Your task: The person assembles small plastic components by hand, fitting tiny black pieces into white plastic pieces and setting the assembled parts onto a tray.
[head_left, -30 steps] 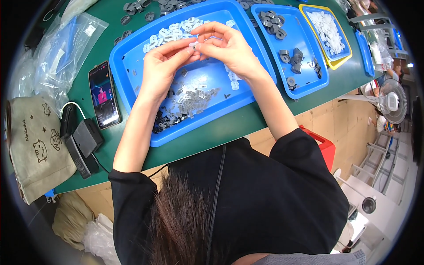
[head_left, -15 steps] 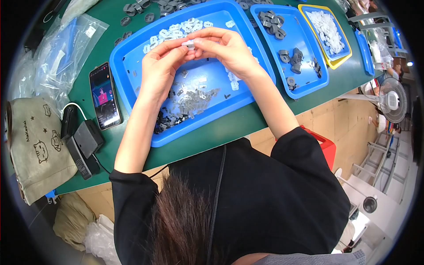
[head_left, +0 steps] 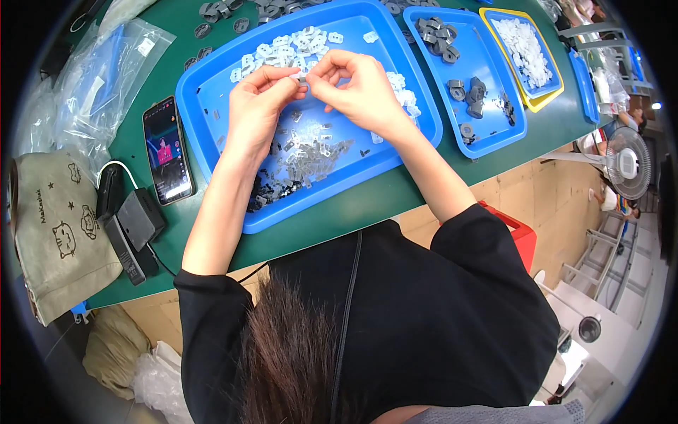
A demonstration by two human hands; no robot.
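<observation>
My left hand pinches a small white part between thumb and fingertips, up over the far half of the large blue tray. My right hand is curled beside it, thumb and forefinger right at the part; I cannot tell whether they grip it too or only touch it, as it is so small and partly covered by my fingers. Past my fingertips, inside the same tray, lies a heap of white pieces, and another white cluster sits by my right wrist. Below my hands, nearer to me, clear pieces are scattered over the tray floor, with black bits in the near left corner, partly behind my left forearm. To my right stands a narrower blue tray with grey rings in it, and beyond that a yellow tray with a small blue one inside, full of white pieces. On my left, a lit phone lies on the green table, just beside the large tray
</observation>
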